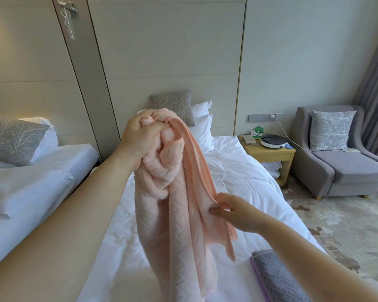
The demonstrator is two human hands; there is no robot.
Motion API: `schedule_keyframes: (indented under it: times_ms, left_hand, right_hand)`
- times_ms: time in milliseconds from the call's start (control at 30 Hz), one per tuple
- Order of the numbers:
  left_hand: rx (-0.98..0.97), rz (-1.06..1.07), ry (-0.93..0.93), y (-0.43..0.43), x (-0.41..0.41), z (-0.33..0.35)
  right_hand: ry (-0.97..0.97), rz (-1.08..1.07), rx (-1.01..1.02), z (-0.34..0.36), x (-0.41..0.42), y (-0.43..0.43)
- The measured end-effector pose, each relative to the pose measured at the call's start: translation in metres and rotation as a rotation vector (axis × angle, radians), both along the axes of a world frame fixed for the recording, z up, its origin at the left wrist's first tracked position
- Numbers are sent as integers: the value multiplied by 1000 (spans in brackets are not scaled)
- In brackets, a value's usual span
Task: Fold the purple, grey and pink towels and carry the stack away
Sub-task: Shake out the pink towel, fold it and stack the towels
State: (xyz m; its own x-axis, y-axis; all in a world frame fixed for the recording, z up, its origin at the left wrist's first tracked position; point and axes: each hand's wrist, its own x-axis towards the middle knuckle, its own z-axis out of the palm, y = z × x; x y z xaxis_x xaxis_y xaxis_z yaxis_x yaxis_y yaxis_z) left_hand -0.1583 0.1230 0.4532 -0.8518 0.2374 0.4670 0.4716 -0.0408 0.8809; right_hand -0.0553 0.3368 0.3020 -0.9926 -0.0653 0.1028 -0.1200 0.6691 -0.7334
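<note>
Above the white bed point(238, 171), the left hand point(140, 138) has the tighter grip. Its fingers are curled closed round a bunched top edge of the pink towel point(179, 214), lifted high so the cloth hangs free and its own weight pulls the folds straight. Lower and to the right, the right hand point(236, 212) keeps a narrow grip, thumb and fingers pinching a loose hem that runs down from the bunch. It is most likely there to follow that edge to a corner and spread the towel for folding. Which corner is nearest I cannot tell, since the cloth is twisted on itself. The towel's lower end drops out of view at the bottom, close to the mattress.

Near the bed's right edge lies the grey towel point(275, 277), already folded, resting on the purple towel point(259, 282), of which only a thin strip shows beneath. They seem set aside there so the pink one can join the stack. By this showing, two of the three folds are done. Beyond stand a wooden nightstand point(268, 153) and a grey armchair point(345, 168).
</note>
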Motion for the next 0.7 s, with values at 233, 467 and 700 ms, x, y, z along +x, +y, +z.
schedule_keyframes:
  times_ms: [233, 467, 700]
  left_hand:
    - [132, 179, -20, -19, -17, -7]
    - [-190, 486, -149, -28, -54, -59]
    - [-338, 364, -158, -11, -53, -88]
  right_hand:
    - [-123, -194, 82, -12, 8, 32]
    - [-46, -342, -253, 6, 13, 43]
    - [-6, -376, -647, 50, 5, 20]
